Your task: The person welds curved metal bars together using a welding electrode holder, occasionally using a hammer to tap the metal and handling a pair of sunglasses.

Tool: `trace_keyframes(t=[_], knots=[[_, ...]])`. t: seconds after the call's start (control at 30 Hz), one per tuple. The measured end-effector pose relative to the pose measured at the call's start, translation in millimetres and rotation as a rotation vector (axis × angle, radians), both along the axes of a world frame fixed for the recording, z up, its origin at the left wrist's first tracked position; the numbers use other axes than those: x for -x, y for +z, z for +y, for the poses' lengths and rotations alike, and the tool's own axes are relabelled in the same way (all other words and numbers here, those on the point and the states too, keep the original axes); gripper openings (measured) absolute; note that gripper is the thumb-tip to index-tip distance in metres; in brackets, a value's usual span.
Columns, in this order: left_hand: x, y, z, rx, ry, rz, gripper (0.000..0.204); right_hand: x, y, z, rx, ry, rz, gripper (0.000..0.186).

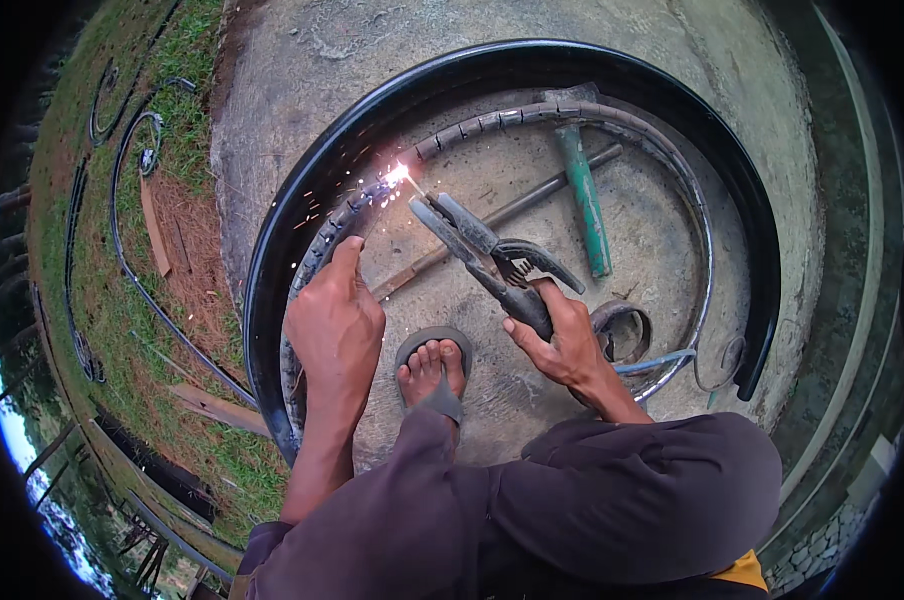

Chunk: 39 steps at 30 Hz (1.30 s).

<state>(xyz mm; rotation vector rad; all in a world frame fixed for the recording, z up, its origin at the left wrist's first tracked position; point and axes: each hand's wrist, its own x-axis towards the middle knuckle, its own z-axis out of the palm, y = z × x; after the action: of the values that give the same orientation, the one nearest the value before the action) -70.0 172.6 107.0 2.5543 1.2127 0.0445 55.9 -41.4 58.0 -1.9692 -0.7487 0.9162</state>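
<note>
My right hand (pixel 567 345) is closed round the dark handle of an electrode holder (pixel 462 235). A thin welding rod (pixel 418 187) in its jaws reaches a bent metal pipe (pixel 492 122) cut with several notches. At the rod's tip a bright arc (pixel 398 174) throws sparks leftward and hides that spot of the pipe. My left hand (pixel 337 315) is on the left side of the same pipe, below the arc. One digit points up along it; the other fingers curl down over the pipe, their tips hidden.
Around the pipe on the concrete (pixel 302 50) curves a larger black channel-shaped ring (pixel 572 52). Inside lie a hammer with a green handle (pixel 584 200), a straight rod (pixel 532 203), and a metal band (pixel 627 330). My sandalled foot (pixel 434 370) stands between my hands. Grass with cables (pixel 122 225) borders the left.
</note>
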Motion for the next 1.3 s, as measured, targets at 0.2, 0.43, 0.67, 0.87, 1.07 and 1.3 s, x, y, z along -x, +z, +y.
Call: trace_keyframes(t=[0.2, 0.43, 0.67, 0.87, 1.07, 1.3], knots=[[1.0, 5.4, 2.1, -0.048, -0.035, -0.008, 0.024, -1.7, 5.9, -1.2, 0.120, -0.054, 0.007, 0.043], [-15.0, 1.4, -2.9, -0.071, -0.079, -0.007, 0.024, -0.5, 3.9, -7.6, 0.057, -0.055, -0.066, 0.049], [-20.9, -6.5, -2.3, -0.088, -0.110, 0.001, 0.025, -0.3, 1.1, -8.5, 0.052, -0.063, -0.070, 0.048], [-20.2, -10.0, -4.1, -0.095, -0.120, 0.005, 0.025, 0.6, 5.0, -6.4, 0.075, -0.050, -0.054, 0.045], [-19.9, -6.8, -4.3, -0.075, -0.109, -0.014, 0.027, 3.3, -2.4, -4.5, -0.002, -0.106, -0.038, 0.042], [-18.0, -5.9, -1.7, -0.040, -0.136, 0.005, 0.035, 0.6, 0.4, -3.9, -0.002, -0.083, -0.036, 0.046]])
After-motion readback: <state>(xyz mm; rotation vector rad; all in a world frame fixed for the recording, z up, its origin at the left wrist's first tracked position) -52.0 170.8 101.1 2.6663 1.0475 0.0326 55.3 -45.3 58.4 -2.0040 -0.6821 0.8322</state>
